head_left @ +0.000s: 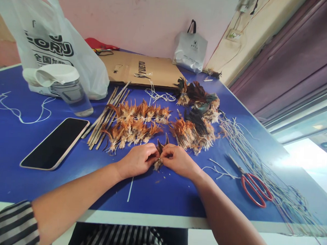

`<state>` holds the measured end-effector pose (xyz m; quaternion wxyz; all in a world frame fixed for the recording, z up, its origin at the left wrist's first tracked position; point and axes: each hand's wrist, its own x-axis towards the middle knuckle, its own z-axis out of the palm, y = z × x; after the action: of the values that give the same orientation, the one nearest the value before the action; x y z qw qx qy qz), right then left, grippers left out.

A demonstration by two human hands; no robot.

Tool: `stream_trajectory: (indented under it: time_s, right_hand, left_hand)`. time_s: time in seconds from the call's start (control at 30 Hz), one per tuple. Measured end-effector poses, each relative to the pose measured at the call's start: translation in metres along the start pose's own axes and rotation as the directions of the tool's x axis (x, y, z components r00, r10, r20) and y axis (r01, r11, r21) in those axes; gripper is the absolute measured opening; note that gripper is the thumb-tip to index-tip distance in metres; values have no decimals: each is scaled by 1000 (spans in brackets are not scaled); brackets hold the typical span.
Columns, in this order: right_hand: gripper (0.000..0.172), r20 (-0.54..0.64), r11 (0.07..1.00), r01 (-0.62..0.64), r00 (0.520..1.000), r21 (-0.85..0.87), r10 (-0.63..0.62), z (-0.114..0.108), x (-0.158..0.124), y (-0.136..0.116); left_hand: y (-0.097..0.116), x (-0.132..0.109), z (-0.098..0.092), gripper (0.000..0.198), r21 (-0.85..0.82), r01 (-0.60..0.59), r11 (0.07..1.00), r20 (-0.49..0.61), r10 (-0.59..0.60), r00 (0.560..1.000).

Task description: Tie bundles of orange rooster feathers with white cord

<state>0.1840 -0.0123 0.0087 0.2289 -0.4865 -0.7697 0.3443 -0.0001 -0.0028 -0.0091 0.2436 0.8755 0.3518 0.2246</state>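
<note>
My left hand (pixel 137 159) and my right hand (pixel 177 159) meet over the blue table (pixel 161 194), fingers pinched together on a small bunch of brown feathers (pixel 160 151). Dark feather tips stick up between the two hands and pale down hangs below them. A white string (pixel 130 189) runs from under the hands toward me. Just beyond lie rows of orange-brown feather bundles (pixel 133 123) and a heap of darker feathers (pixel 197 116).
Thin sticks (pixel 106 117) lie left of the feathers. A phone (pixel 55 142) lies face up at left, with a clear jar (pixel 70 90) and a white plastic bag (pixel 51 40) behind. Red-handled scissors (pixel 253 188) and cut strings (pixel 248 147) lie right. Cardboard (pixel 144 69) at back.
</note>
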Motion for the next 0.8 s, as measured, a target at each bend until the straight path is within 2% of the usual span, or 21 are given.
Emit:
stream_trajectory:
  time_s: [0.33,0.5,0.8]
  right_hand:
    - [16,13,1000,29,999,12,-29,1,0,0]
    - [16,12,999,20,1000,32,-21,0,0,-1]
    - [15,3,999,13,1000,39,-13,1,1,3]
  left_hand:
    - [-2,0,0,13,-28,-5,1000,-44,4,999]
    - [1,-1,0,15,-2,-45,999,-74,45,996]
    - [1,-3,0,17,32,-91,995,-42,93,995]
